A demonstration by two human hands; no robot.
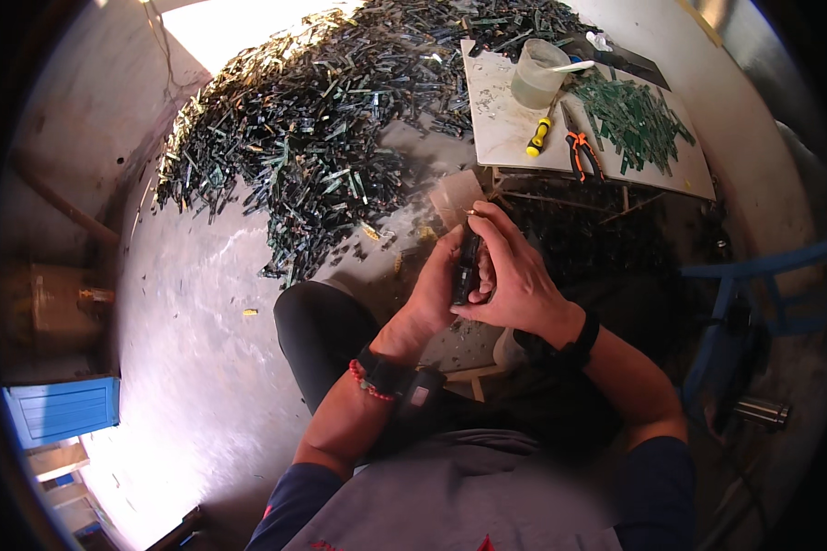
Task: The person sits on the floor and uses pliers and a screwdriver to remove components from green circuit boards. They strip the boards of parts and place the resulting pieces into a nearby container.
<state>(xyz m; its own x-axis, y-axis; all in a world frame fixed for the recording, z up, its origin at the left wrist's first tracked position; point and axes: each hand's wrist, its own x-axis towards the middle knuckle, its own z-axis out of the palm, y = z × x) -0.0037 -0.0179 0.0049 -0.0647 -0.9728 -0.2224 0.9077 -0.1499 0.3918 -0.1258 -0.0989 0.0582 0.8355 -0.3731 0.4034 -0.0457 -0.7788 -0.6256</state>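
Observation:
Above my lap, both hands meet around a narrow black piece [467, 268], its kind partly hidden by the fingers. My left hand [435, 280] closes on its left side, with a red bead bracelet and a black band on that wrist. From the right, my right hand [522, 275] wraps over the same piece, fingers bent and pointing away from me. A small pale tip shows near the right fingertips, too small to name. Just beyond the hands is a flat brownish square [457, 195]; whether it touches them I cannot tell.
A big heap of dark narrow strips [331, 129] covers the floor ahead. At the right, a white table [515, 138] bears a cloudy plastic cup [538, 73], a yellow-black screwdriver [539, 136], orange-handled pliers [583, 156] and green strips [634, 119]. A blue chair frame [753, 269] stands far right.

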